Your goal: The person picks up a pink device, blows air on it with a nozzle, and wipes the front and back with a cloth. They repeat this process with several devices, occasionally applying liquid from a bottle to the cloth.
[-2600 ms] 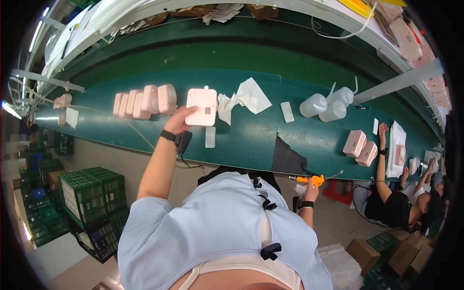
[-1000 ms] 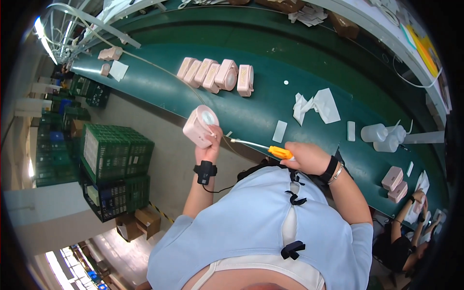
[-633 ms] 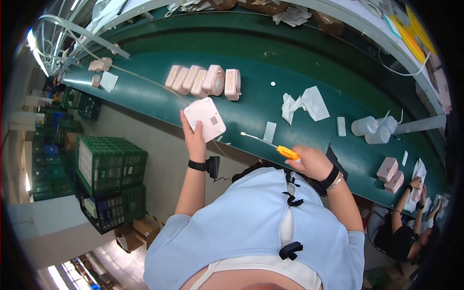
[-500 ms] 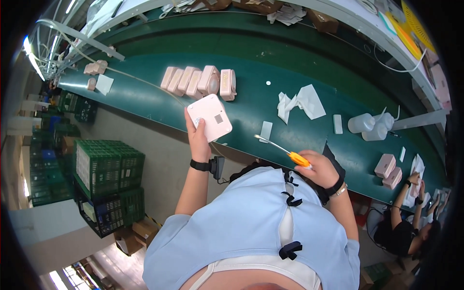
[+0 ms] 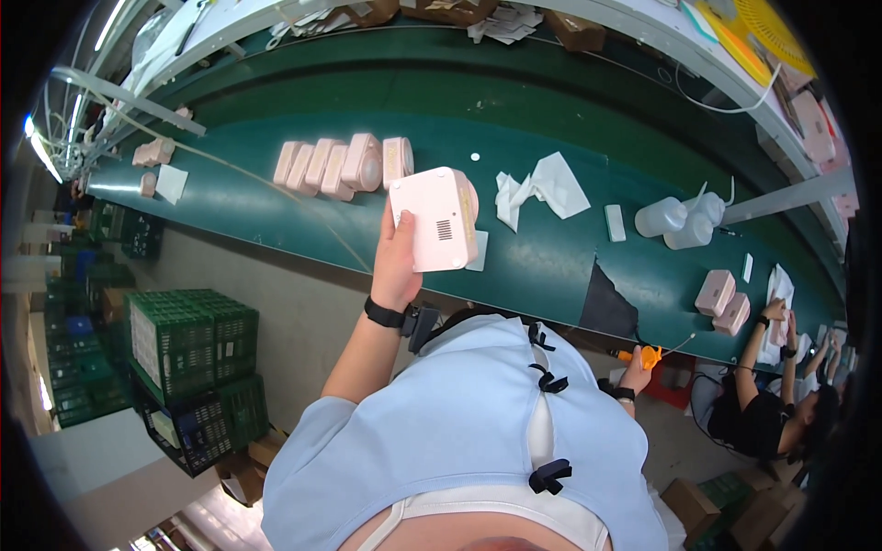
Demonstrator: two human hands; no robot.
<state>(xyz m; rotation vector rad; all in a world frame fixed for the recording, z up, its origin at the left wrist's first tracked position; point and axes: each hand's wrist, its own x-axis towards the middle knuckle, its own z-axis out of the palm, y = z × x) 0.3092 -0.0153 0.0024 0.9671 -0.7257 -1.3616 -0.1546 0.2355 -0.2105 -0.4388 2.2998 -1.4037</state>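
My left hand (image 5: pixel 397 257) is closed round the lower left edge of a pale pink square device (image 5: pixel 432 220), thumb across its flat face. That face has a slotted vent and small corner feet; a rounded part shows at its far right side. It is held up above the near edge of the green bench. Low at the right, beyond the bench's front edge, my right hand (image 5: pixel 634 375) is closed on an orange air blow gun (image 5: pixel 650 356) with a thin nozzle pointing right. Some of its fingers are hidden.
A row of similar pink devices (image 5: pixel 317 167) stands behind my left hand. White cloths (image 5: pixel 556 188), a white block (image 5: pixel 615 223), plastic bottles (image 5: pixel 661 218) and two pink devices (image 5: pixel 715 292) lie rightward. A co-worker (image 5: pixel 758 404) sits at right; green crates (image 5: pixel 193 331) stand left.
My left hand has moved right with the pink device and tilted it, showing its side. My right hand has dropped down and right with the blow gun, whose nozzle now points right instead of left.
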